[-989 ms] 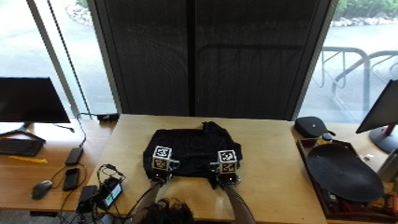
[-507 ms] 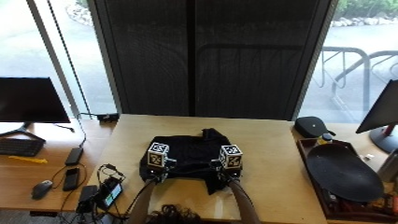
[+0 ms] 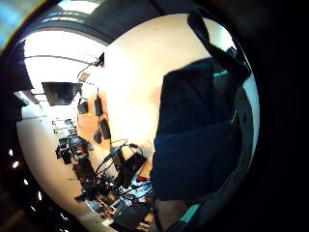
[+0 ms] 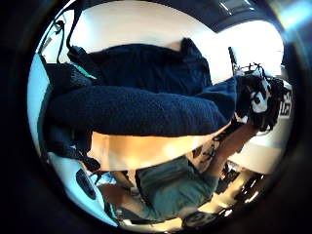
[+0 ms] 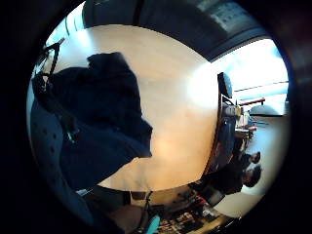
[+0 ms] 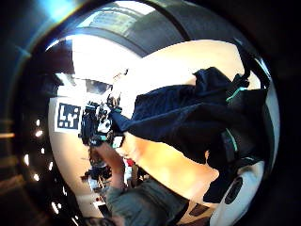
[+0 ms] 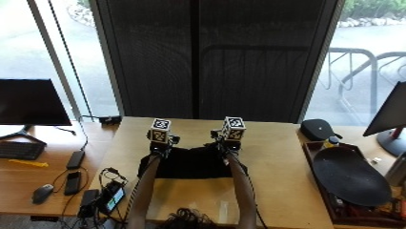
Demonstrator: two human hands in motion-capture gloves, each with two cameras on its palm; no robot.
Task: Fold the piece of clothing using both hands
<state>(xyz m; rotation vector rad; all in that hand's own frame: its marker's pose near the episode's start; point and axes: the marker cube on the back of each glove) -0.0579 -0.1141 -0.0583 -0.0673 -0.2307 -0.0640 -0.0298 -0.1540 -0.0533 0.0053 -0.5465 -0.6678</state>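
**Garment Raised at Far Edge, Both Hands Engaged**

Table: a light wooden surface; it serves as the reference landmark for all positions below.

Garment: a dark piece of clothing lying on the table near its middle, just ahead of the person. Its far edge is lifted off the table surface and carried between the two hands; the palm views show this raised fold as a thick band of dark cloth spanning from one hand to the other, with the remaining cloth lying flat on the table beneath it.

Oval tray: a dark, shallow item on a side stand at the right edge of the table, well apart from the garment.

Monitor: on the adjoining desk off the left edge of the table, with a keyboard in front of it.

Left hand: positioned over the table at the garment's far left corner. It grips the raised cloth edge.

Right hand: positioned over the table at the garment's far right corner, level with the left hand. It grips the opposite end of the raised edge.

Mouse: on the adjoining desk, near the left front corner of the table.
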